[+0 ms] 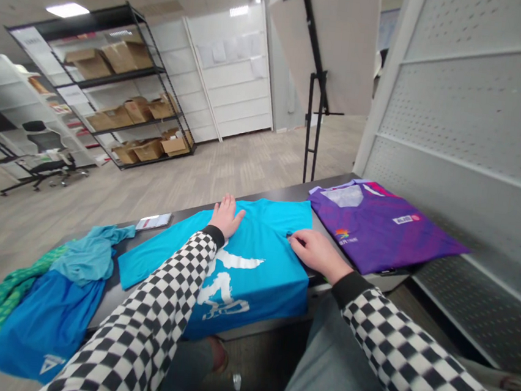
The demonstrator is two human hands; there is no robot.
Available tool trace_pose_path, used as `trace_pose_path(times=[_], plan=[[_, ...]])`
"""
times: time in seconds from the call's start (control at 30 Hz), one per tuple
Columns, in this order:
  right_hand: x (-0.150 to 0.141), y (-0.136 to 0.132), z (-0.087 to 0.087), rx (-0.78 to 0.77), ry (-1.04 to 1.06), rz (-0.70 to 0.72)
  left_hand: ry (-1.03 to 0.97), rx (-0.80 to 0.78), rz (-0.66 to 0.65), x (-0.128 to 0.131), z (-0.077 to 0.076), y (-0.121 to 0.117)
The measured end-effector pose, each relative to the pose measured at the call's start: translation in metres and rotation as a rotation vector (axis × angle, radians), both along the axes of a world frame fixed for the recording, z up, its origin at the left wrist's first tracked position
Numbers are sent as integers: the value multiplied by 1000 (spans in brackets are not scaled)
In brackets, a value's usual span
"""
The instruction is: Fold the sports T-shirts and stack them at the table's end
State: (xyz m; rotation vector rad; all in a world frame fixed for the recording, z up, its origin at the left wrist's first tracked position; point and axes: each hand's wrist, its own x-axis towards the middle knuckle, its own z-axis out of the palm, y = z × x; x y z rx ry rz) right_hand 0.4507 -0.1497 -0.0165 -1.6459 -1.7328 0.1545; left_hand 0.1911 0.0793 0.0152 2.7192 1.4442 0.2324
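A bright blue T-shirt (278,252) with white brush-style print lies spread over a dark table, its lower part hanging over the near edge. On its upper part rests my left hand (227,217), flat with the fingers stretched out. My right hand (313,250) is at the shirt's right side, just below the sleeve, with thumb and fingers pinched on the fabric edge. The left forearm covers part of the print. Beyond my right hand lies a purple T-shirt (386,232), folded flat with its collar toward the far side.
Crumpled blue, teal and green clothes (46,316) lie at the table's left end. A phone (153,221) sits near the far edge. A perforated metal panel (468,148) stands close on the right. Behind are a board on a stand (313,127) and a shelf with cardboard boxes (126,59).
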Motion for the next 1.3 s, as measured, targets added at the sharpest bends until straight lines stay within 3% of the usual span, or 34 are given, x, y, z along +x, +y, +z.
trace_pose_path(times=[0.07, 0.13, 0.2, 0.27, 0.33, 0.4, 0.47, 0.53, 0.63, 0.73, 0.83, 0.9, 1.0, 1.13, 1.2, 1.3], plan=[[0, -1, 0, -3, 20, 2, -67, 28, -21, -14, 15, -25], [0, -1, 0, -5, 36, 5, -110, 19, -99, -37, 27, -64], [1, -2, 0, 7, 54, -10, -151, -35, -190, -68, 30, -117], [2, -2, -1, 44, 60, -31, -199, -161, -236, -103, 23, -177], [3, -3, -2, 82, 24, -22, -300, -310, -210, -136, 2, -238], [3, -4, -3, 72, -53, 28, -440, -450, -116, -163, -29, -292], [3, -4, -5, 20, -128, 71, -528, -552, 71, -180, -64, -335], [2, -4, -6, -17, -172, 79, -519, -664, 180, -186, -90, -362], [4, -2, -10, 2, -189, 85, -426, -753, 177, -180, -102, -376], [14, 2, -11, 22, -171, 74, -377, -793, 109, -162, -87, -372], [35, 15, -3, -15, -191, -72, -373, -842, -18, -130, -76, -364], [51, 29, 10, -52, -254, -191, -352, -841, -102, -96, -78, -361], [70, 60, 35, -165, -383, -300, -291, -794, -147, -31, -97, -355], [81, 106, 60, -405, -549, -302, -299, -766, -8, 43, -130, -340], [85, 125, 63, -475, -583, -285, -342, -801, 86, 59, -144, -332], [92, 147, 62, -555, -611, -259, -368, -874, 179, 59, -161, -324]])
